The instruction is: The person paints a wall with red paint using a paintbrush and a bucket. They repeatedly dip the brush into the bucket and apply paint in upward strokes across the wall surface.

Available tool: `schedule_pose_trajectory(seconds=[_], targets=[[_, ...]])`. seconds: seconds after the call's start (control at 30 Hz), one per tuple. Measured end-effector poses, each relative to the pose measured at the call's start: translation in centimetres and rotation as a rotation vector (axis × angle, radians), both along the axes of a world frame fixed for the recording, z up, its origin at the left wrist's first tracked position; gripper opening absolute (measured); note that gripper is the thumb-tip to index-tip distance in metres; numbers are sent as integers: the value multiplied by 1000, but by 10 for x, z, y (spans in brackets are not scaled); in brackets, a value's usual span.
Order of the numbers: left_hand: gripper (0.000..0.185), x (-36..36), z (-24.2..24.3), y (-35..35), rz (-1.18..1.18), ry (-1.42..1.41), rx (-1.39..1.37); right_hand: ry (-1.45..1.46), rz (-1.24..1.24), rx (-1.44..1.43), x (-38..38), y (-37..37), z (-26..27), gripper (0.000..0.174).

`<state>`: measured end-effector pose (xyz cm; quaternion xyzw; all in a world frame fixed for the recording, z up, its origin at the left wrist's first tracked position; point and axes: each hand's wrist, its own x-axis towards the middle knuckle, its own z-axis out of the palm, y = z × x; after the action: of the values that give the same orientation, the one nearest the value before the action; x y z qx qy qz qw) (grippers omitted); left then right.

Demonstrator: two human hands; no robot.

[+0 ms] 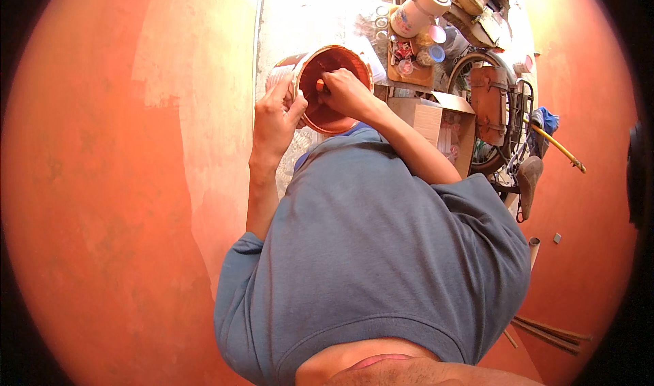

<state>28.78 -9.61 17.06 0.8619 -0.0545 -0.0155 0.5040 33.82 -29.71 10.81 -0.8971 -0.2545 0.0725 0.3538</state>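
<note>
A paint bucket [334, 60] is tilted towards me in front of my chest, its inside coated in reddish-orange. My left hand [274, 118] grips its rim on the left side, thumb on the edge. Inside the mouth, my right hand [348, 91] is closed around an orange handle [320, 85], probably a paintbrush's. The tool's working end is hidden in the bucket. Left of me rises a wall [127, 182] with a deep orange area and a paler area meeting along an uneven edge.
To the right, a bicycle with a leather saddlebag [488, 105] and a saddle [530, 174] leans near another orange wall [587, 197]. An open cardboard box [428, 123] stands beside my right forearm. Beyond it, a vacuum flask [416, 16] and small jars crowd a wooden tray [411, 75].
</note>
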Motion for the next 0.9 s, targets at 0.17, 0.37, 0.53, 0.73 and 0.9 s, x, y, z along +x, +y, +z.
schedule_pose_trajectory(seconds=[0.17, 0.37, 0.53, 0.73, 0.9], targets=[[40, 1, -2, 2, 25, -43, 29, -17, -15, 29, 3, 4, 3, 19], [38, -3, -3, 6, 32, 3, 13, -29, -20, 32, 1, 7, 2, 16], [37, -7, 0, 7, 63, 22, -18, 7, -9, 40, 0, 9, 2, 12], [34, -10, 12, 6, 82, 40, -43, 40, -2, 36, -3, 12, -2, 12], [32, -11, 4, 11, 65, -82, 12, 14, -18, 44, -7, 16, 2, 13]])
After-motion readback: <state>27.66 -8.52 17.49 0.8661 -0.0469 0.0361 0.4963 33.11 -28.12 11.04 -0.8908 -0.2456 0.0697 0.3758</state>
